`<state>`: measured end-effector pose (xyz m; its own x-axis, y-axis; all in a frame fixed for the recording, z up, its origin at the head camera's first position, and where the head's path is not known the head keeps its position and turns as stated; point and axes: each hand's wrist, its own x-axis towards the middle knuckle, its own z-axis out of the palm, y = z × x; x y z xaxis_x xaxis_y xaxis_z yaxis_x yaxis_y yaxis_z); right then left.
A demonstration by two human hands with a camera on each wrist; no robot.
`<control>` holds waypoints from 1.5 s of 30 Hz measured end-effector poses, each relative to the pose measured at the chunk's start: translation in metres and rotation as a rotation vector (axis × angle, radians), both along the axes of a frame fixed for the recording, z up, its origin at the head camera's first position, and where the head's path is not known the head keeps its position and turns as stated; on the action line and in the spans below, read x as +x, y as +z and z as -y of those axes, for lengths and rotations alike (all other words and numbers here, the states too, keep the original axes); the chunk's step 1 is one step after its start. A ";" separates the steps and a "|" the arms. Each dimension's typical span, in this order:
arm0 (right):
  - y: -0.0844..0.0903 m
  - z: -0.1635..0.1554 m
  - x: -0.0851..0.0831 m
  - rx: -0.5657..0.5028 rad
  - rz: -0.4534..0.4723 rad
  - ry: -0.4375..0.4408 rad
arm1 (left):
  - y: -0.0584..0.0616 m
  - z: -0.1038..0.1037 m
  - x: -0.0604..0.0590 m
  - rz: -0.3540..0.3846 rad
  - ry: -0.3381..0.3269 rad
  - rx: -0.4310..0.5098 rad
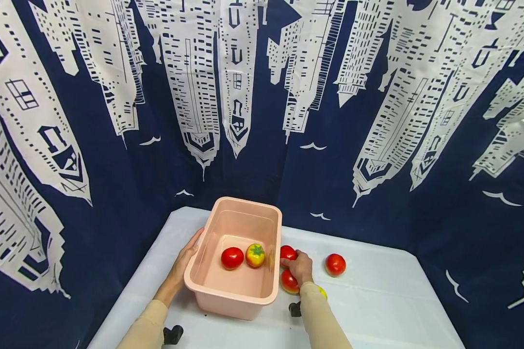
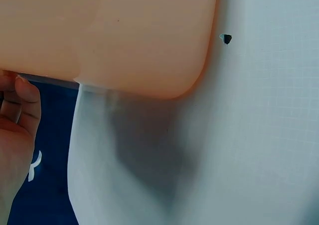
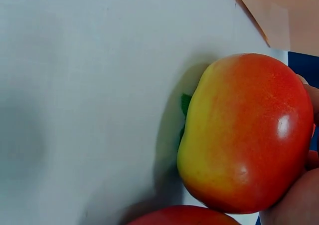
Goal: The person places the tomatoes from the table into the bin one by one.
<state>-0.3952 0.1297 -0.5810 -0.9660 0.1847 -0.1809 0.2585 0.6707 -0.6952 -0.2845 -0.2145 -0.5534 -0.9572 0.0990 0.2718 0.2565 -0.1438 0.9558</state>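
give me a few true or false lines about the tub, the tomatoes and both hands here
1. The pink tub holds two tomatoes. True.
2. The left hand is inside the tub. False: it rests on the tub's outer left wall.
3. The right hand has its grip on a tomato on the table. True.
4. Every tomato is pure red. False: the yellow tomato sits in the tub.
5. The lone red tomato lies left of the tub. False: it lies to its right.
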 end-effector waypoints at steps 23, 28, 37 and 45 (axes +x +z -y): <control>0.017 -0.010 0.001 -0.197 -0.046 -0.066 | 0.003 -0.001 0.002 0.007 -0.009 -0.007; 0.026 -0.010 0.003 -0.214 -0.068 -0.049 | 0.002 0.000 0.002 0.007 -0.007 -0.001; 0.045 -0.013 -0.001 -0.202 -0.166 -0.034 | 0.001 0.003 0.001 -0.024 -0.022 -0.012; 0.068 -0.014 -0.004 -0.225 -0.218 -0.013 | -0.001 0.003 0.001 -0.007 -0.055 -0.005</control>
<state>-0.3993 0.1439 -0.5129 -0.9842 0.1766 -0.0072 0.0945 0.4917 -0.8656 -0.2833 -0.2174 -0.5544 -0.9483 0.1532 0.2780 0.2552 -0.1531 0.9547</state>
